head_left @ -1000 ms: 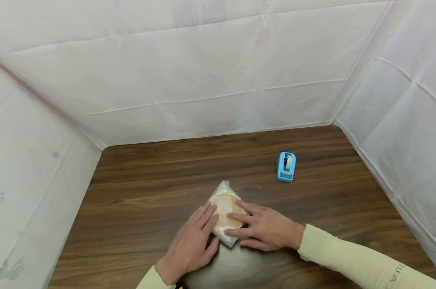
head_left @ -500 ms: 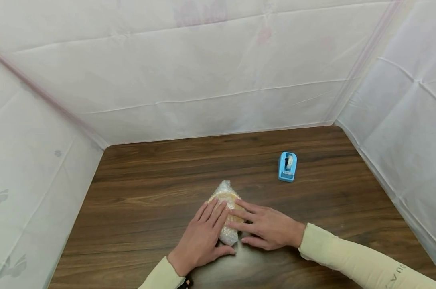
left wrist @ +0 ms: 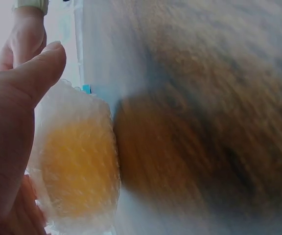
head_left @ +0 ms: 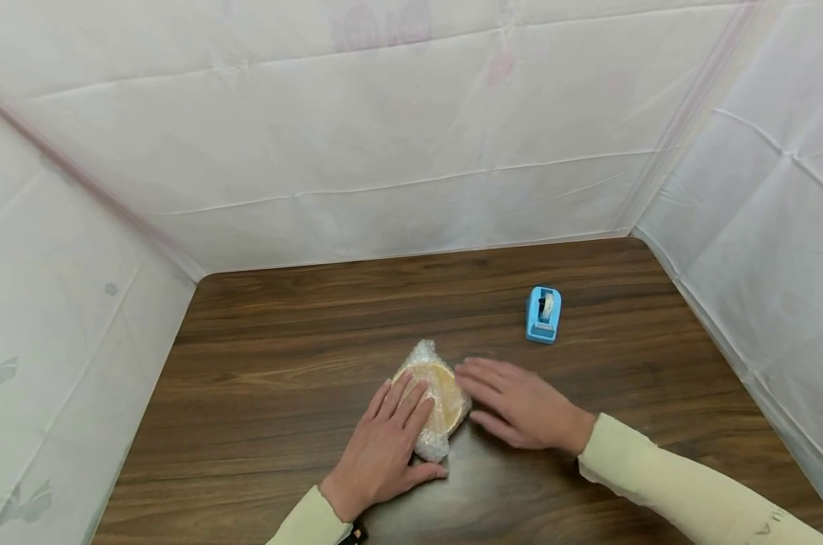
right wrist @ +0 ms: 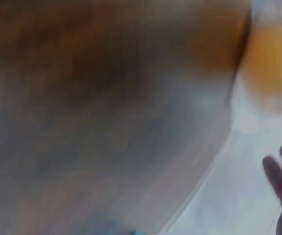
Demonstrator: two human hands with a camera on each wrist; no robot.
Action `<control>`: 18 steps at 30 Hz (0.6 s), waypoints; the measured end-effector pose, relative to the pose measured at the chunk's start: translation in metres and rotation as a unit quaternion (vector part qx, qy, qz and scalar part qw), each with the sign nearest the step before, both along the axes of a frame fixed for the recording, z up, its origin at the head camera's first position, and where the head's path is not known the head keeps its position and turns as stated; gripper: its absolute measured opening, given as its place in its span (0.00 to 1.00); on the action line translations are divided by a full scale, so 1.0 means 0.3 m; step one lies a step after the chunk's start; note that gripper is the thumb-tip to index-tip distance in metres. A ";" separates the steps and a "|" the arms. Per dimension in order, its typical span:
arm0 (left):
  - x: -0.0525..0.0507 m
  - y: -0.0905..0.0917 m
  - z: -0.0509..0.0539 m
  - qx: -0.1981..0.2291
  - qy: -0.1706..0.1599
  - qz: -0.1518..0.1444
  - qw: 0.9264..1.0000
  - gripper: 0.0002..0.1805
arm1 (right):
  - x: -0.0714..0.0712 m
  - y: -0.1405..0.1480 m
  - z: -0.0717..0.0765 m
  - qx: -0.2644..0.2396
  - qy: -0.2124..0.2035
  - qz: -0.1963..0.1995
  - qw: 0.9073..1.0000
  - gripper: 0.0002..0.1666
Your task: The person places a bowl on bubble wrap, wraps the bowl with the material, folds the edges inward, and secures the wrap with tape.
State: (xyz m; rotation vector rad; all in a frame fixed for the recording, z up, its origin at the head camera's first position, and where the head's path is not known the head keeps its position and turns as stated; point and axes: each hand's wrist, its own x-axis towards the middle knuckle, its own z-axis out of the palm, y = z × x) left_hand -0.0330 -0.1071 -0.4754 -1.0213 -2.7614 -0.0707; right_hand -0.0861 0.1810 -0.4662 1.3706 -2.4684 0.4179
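A round yellow object [head_left: 447,390] wrapped in bubble wrap [head_left: 433,445] lies on the wooden table, near its front. My left hand [head_left: 387,443] rests flat on the left part of the package, fingers straight and thumb out to the side. Just off the package's right edge is my right hand [head_left: 520,405], fingers extended and holding nothing. In the left wrist view the yellow object [left wrist: 77,166] shows through the clear wrap beside my left hand [left wrist: 13,122]. The right wrist view is blurred, with fingertips [right wrist: 275,176] at its right edge.
A blue tape dispenser [head_left: 543,316] with a roll of tape stands at the back right of the table [head_left: 282,341]. White sheeting [head_left: 384,151] encloses the table at the back and both sides.
My left hand has moved right, further onto the package. My right hand has come off the wrap and shifted to the right. The tape dispenser stays in place.
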 end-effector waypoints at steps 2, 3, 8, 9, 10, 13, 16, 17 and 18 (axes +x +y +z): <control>-0.001 0.001 -0.002 0.006 0.006 -0.001 1.000 0.52 | -0.034 0.031 0.013 -0.034 -0.005 -0.071 0.997 0.27; -0.002 0.001 -0.003 0.008 0.008 -0.001 1.000 0.52 | -0.055 0.049 0.017 -0.055 -0.017 -0.116 0.992 0.23; -0.001 0.002 -0.003 0.008 0.005 0.001 1.000 0.51 | -0.160 0.159 0.050 -0.162 -0.158 -0.339 0.913 0.12; -0.001 0.001 -0.002 0.007 0.003 0.001 1.000 0.51 | -0.178 0.180 0.056 -0.171 -0.194 -0.370 0.892 0.13; -0.001 0.000 -0.002 0.006 0.002 0.001 1.000 0.51 | -0.193 0.200 0.061 -0.172 -0.231 -0.393 0.873 0.14; 0.000 -0.001 -0.002 0.006 0.001 -0.001 1.000 0.50 | -0.227 0.243 0.068 -0.151 -0.328 -0.437 0.823 0.20; 0.000 -0.001 -0.003 0.010 0.005 -0.002 1.000 0.50 | -0.251 0.258 0.064 -0.138 -0.396 -0.458 0.784 0.24; 0.001 -0.002 -0.004 0.012 0.007 -0.003 1.000 0.49 | -0.258 0.258 0.062 -0.144 -0.414 -0.460 0.772 0.24; 0.002 -0.003 -0.004 0.015 0.009 -0.003 1.000 0.49 | -0.264 0.257 0.058 -0.152 -0.431 -0.460 0.761 0.25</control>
